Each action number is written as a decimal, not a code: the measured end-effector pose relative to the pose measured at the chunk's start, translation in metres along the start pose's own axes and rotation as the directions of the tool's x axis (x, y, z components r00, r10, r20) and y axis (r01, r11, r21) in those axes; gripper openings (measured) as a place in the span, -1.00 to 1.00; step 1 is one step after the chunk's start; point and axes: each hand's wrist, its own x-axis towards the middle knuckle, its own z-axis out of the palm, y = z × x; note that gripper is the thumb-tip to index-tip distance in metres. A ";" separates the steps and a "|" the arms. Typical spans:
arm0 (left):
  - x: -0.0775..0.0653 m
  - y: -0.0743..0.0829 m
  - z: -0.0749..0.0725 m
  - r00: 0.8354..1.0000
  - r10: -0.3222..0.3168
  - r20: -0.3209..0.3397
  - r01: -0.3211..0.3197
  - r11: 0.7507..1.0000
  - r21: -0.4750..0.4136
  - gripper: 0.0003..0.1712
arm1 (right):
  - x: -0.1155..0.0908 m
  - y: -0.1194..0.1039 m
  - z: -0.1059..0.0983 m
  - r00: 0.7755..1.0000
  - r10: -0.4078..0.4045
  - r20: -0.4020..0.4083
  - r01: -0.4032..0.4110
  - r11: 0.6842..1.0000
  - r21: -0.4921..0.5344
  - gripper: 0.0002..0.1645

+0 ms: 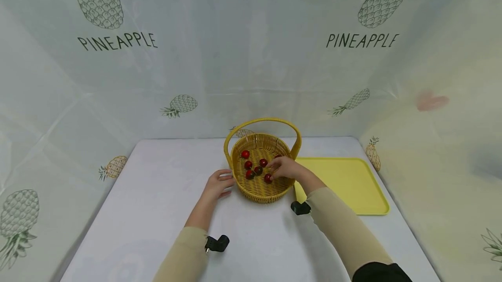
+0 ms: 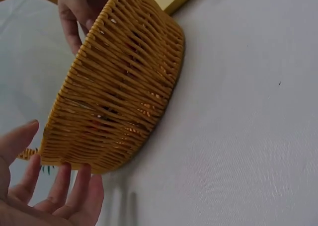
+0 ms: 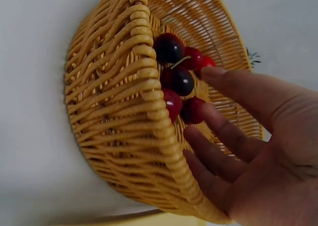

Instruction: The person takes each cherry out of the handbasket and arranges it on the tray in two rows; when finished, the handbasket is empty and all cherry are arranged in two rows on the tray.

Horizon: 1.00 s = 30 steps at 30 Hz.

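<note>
A round yellow wicker basket [image 1: 262, 198] with an arched handle [image 1: 263, 120] holds several dark red cherries [image 1: 245, 154]. My right hand [image 1: 285, 168] reaches over the basket's right rim, its thumb and fingers apart and gripping nothing. In the right wrist view its fingertips hang right beside a cherry [image 3: 193, 111], while darker cherries [image 3: 179, 82] lie just past them. At the basket's left side is my left hand [image 1: 219, 184], its fingers loosely extended. Its fingertips [image 2: 83, 172] are right at the woven wall in the left wrist view.
To the right of the basket lies a flat yellow tray [image 1: 341, 181], its near left part behind the right forearm. A white cloth covers the table [image 1: 157, 186]. Behind and at the sides hangs a pineapple-print sheet [image 1: 243, 55].
</note>
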 end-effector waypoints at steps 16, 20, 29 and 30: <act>0.011 0.000 0.003 0.999 -0.036 0.017 0.037 0.999 -0.024 -0.51 | 0.021 0.000 0.009 0.982 0.186 -0.008 -0.186 0.981 -0.048 -0.58; 0.011 0.002 0.003 0.999 -0.042 0.034 0.043 0.999 -0.032 -0.51 | 0.025 0.002 0.010 0.980 0.200 -0.017 -0.201 0.977 -0.065 -0.60; 0.012 0.001 0.003 0.998 -0.055 0.026 0.056 0.998 -0.032 -0.54 | 0.029 0.002 0.014 0.978 0.205 -0.030 -0.207 0.974 -0.091 -0.63; 0.012 0.001 0.003 0.998 -0.057 0.026 0.058 0.998 -0.031 -0.54 | 0.030 0.003 0.014 0.978 0.207 -0.030 -0.208 0.974 -0.091 -0.64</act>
